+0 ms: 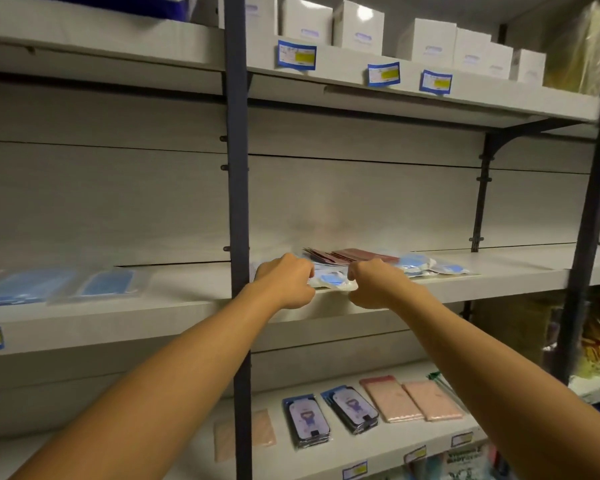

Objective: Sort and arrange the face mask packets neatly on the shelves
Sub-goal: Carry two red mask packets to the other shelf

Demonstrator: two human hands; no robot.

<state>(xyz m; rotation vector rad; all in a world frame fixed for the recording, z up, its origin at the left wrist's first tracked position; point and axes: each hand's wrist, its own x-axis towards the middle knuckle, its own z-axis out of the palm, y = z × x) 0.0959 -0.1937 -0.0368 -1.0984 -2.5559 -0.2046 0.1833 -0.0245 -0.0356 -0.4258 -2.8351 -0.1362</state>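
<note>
On the grey middle shelf (499, 275), far left, clear plastic packets of blue face masks (63, 285) lie flat. Past the dark metal upright post (238, 188), the left hand (284, 282) has its fingers curled round one end of a small clear packet with a blue mask (329, 280) at the shelf's front edge; the right hand (371, 282) grips the other end. Just behind lie dark red packets (347, 255), with more blue ones (430, 266) to their right. White boxes (426, 39) line the top shelf.
</note>
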